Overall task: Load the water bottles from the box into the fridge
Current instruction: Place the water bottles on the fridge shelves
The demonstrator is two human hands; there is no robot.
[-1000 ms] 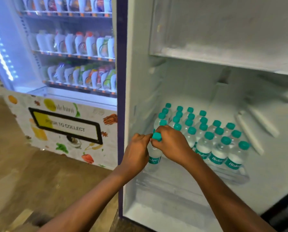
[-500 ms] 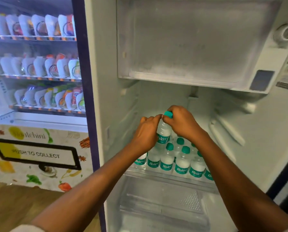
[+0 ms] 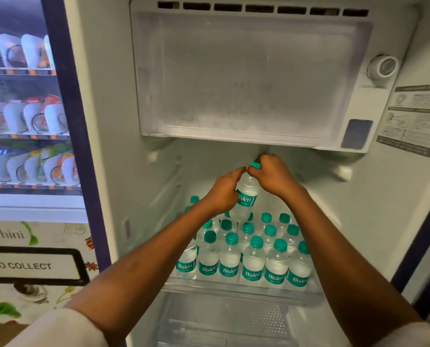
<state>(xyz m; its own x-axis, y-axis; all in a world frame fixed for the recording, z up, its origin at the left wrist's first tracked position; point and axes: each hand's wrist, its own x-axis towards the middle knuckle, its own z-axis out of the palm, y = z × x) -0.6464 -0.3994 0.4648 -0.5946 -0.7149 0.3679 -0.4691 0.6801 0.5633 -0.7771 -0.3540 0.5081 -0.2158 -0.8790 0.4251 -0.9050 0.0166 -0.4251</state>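
Holding: one water bottle (image 3: 245, 196), up in the air inside the fridge (image 3: 104, 121), over the back rows of standing bottles and under the freezer box (image 3: 254, 76).
Which way it points: green cap (image 3: 255, 165) up, base down. Long axis is close to upright, leaning a bit so the cap sits right of the base.
Left hand (image 3: 224, 194): wrapped round the bottle's body at about label height, gripping it.
Right hand (image 3: 271, 175): fingers curled over the neck and cap, gripping too.
Step we reckon we're on: mid-placement, with the bottle carried in but not set down yet.
Next move: probably lowering it base-first into a free spot at the back, kept straight so it doesn't clip the neighbours' caps. We can't see the gap itself because our hands hide it.
Shelf (image 3: 234, 288): rows of bottles (image 3: 252, 259), all upright, front labels facing us, packed shoulder to shoulder.
Further out: clear drawer (image 3: 221, 321) below the shelf, dial (image 3: 381, 67) top right, vending machine (image 3: 21, 121) just left of the fridge.
Box: not in view.
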